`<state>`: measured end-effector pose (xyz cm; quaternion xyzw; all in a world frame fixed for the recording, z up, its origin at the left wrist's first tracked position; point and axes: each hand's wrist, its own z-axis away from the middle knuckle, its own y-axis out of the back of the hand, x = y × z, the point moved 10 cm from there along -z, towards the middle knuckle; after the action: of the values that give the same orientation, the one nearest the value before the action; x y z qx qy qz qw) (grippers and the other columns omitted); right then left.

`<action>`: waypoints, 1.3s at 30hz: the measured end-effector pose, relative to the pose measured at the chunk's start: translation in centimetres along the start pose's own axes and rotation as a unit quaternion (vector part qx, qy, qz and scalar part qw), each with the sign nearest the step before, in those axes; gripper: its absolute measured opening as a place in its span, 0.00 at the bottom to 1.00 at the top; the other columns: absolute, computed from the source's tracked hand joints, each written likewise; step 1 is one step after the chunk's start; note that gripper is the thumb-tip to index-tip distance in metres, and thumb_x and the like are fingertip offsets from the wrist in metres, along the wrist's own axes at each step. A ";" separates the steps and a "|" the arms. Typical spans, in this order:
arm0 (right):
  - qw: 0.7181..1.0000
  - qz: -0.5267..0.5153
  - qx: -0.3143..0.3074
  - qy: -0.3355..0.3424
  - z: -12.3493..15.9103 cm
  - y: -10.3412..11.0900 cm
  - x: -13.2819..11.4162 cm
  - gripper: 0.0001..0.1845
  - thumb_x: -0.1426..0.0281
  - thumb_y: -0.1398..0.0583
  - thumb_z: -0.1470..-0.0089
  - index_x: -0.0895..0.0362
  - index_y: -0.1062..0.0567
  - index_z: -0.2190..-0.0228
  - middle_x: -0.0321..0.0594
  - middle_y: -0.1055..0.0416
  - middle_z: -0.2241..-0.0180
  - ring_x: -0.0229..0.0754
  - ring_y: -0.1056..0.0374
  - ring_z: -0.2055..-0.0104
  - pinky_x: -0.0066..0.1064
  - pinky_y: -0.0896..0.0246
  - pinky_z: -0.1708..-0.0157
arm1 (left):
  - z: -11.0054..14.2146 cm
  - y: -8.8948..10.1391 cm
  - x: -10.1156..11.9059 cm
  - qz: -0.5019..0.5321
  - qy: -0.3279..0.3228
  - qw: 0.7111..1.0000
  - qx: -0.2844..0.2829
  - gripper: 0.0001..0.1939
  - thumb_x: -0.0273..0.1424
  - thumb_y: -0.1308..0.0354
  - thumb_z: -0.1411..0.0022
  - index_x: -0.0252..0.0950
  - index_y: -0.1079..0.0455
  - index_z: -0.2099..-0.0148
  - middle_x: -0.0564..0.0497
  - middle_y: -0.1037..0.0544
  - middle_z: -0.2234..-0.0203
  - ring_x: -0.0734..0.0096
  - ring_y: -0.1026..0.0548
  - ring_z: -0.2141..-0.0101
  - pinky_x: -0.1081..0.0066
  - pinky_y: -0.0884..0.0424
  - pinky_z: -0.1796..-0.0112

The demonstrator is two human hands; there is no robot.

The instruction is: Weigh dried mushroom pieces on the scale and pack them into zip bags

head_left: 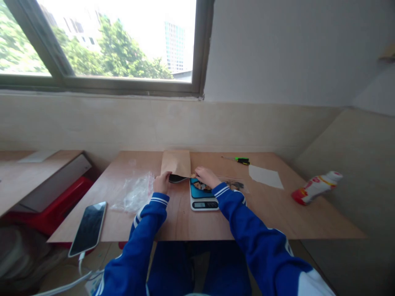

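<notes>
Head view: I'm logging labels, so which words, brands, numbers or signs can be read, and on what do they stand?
No text can be read with certainty.
Scale, display: markings too small and blurred.
Bottle, label: markings too blurred to quote.
Phone, dark screen: no text can be made out.

A lane is opening on the tabletop (271, 218) at the lower centre of the frame, with the left sleeve (151, 218) and the scale (205, 204) bounding it and the paper bag (175, 163) closing its upper end. Right of centre, a wider stretch is running between the right sleeve (256, 222) and the bottle (316, 188), while the plastic bag (135, 195) and phone (89, 228) are obstructing the lower left.
</notes>
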<state>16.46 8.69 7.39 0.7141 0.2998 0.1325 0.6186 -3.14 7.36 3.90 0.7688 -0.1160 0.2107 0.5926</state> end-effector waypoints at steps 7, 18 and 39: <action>0.999 0.019 -0.038 0.013 -1.1 -1.1 0.1 0.06 0.80 0.40 0.48 0.60 0.25 0.70 0.51 0.25 0.62 0.46 0.29 0.58 0.29 0.38 0.59 | -1.7 0.6 -2.0 -0.014 0.020 1.000 0.018 0.17 0.33 0.55 0.34 0.44 0.25 0.53 0.48 0.19 0.60 0.64 0.23 0.57 0.69 0.32 0.56; 0.996 -0.074 -0.052 0.012 -1.2 -2.7 2.8 0.10 0.82 0.42 0.51 0.58 0.23 0.71 0.41 0.22 0.67 0.40 0.27 0.63 0.25 0.37 0.64 | 0.4 -1.7 -1.3 -0.035 0.007 0.999 -0.034 0.18 0.33 0.56 0.33 0.43 0.26 0.51 0.48 0.20 0.57 0.63 0.23 0.57 0.69 0.30 0.58; 0.915 -0.350 0.166 -0.113 3.8 1.3 9.1 0.12 0.79 0.44 0.51 0.58 0.25 0.64 0.44 0.22 0.63 0.42 0.26 0.60 0.37 0.31 0.55 | 1.9 -3.0 -0.4 -0.046 -0.017 0.996 -0.071 0.19 0.25 0.55 0.35 0.37 0.30 0.46 0.46 0.21 0.55 0.64 0.24 0.54 0.69 0.30 0.54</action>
<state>26.04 10.96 6.19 0.6657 0.4768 -0.2256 0.5278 -1.86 6.32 0.77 0.7330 -0.1050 0.1611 0.6524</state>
